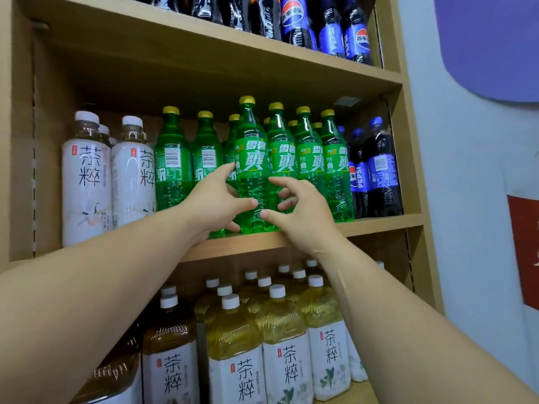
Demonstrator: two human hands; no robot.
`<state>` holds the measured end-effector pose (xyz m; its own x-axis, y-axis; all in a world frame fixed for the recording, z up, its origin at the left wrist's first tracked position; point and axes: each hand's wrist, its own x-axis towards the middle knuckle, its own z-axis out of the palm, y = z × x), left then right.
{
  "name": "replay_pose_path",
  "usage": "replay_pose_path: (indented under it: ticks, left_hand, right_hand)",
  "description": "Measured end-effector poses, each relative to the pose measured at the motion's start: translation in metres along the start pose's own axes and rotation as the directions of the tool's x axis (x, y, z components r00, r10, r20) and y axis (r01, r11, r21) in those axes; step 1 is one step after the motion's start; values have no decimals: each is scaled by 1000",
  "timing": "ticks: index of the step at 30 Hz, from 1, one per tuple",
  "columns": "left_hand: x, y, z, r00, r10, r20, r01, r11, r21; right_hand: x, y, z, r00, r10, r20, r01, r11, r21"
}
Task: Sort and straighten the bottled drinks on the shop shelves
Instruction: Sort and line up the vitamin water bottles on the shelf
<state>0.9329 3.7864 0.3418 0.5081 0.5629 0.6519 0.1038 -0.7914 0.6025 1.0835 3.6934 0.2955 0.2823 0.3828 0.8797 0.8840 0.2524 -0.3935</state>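
Well right of the grip is a pale wall (466,170), with a purple panel (490,45) higher up and a red sign (525,252) lower down.

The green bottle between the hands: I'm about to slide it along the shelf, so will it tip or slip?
The green bottle looks full, so probably heavy and fairly stiff. Tall and narrow, it may tip if pushed high. Its smooth plastic could slip; left hand and right hand grip low.

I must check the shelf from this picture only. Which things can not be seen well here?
- Head view: lower part of the held green bottle, covered by the left hand and right hand.
- Back-row green bottles: only caps show, front row hides them.
- Top-shelf cola bottles: tops cut off by the upper edge.
- Brown tea bottle: partly behind the left forearm, bottom cut off.
- Small label print: too small to read.
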Motion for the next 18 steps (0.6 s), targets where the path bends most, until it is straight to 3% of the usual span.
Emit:
replay_pose_path:
  ticks: [8, 12, 15, 18]
  left_hand:
    - [3, 0, 2, 1000, 2, -30, 1, 994, 106]
    - [0, 0, 2, 999, 6, -38, 0, 988, 154]
    - [-17, 8, -5, 990, 67, -125, -38, 976, 216]
    - [-60, 11, -32, 959, 203, -197, -157, 961, 227]
  right_hand:
    - [4, -2, 2, 999, -25, 31, 30, 988, -153]
    - [1, -6, 1, 999, -4, 44, 11, 989, -151]
    - [-3, -11, 2, 1000, -3, 24, 6, 990, -143]
    - [-20, -19, 8, 993, -73, -96, 60, 990, -131]
